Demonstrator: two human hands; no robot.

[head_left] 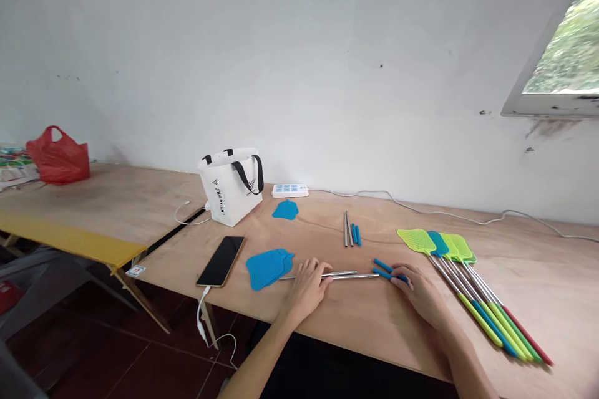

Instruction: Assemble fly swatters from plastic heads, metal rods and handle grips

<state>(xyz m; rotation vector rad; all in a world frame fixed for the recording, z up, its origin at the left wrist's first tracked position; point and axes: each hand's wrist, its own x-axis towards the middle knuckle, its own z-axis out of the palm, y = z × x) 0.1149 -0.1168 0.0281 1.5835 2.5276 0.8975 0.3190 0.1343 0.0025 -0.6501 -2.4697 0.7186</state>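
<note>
My left hand (306, 293) is closed over two thin metal rods (358, 276) that lie almost level along the front of the table. Their left ends run toward a small stack of blue fly swatter heads (266, 269). To the right, my right hand (421, 293) grips two blue handle sleeves (382, 269), with their free ends pointing left at the rods. The rods and sleeves are apart. Further back lie two more metal rods (349, 230) and two blue sleeves (356, 235). Another blue swatter head piece (285, 209) rests behind the stack.
Several whole fly swatters (468, 287) in yellow-green, blue, green and red lie fanned at the right. A phone (221, 260) on a cable is at the left, near a white bag (234, 190). A power strip (290, 190) and its cord run along the wall.
</note>
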